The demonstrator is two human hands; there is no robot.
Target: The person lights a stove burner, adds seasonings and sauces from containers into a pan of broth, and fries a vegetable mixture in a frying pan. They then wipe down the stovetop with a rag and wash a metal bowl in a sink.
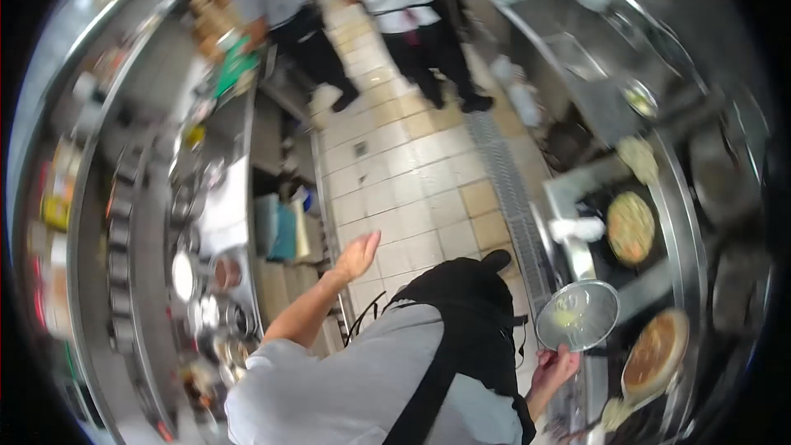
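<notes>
My right hand [554, 371] grips the rim of a round, shiny bowl [595, 319], fingers at its near edge. A small yellowish patch shows inside the bowl, which is held tilted beside the stove. To the left, my left hand [356, 255] is out over the tiled floor, its fingers loosely stretched and nothing visible in it. Beyond the bowl, a dark pan [595, 204] on the stove holds a round, yellow-green omelette-like food [631, 228]. Nearer me, an oval pan [683, 328] contains an orange-brown mass.
A steel counter with a white sheet [227, 210], pots and containers runs along my left. Two people [280, 8] [387, 0] stand ahead in the aisle, one at a green board [234, 66]. A metal floor grate [501, 173] lies along the stove. White cloth [577, 229] sits by the pan.
</notes>
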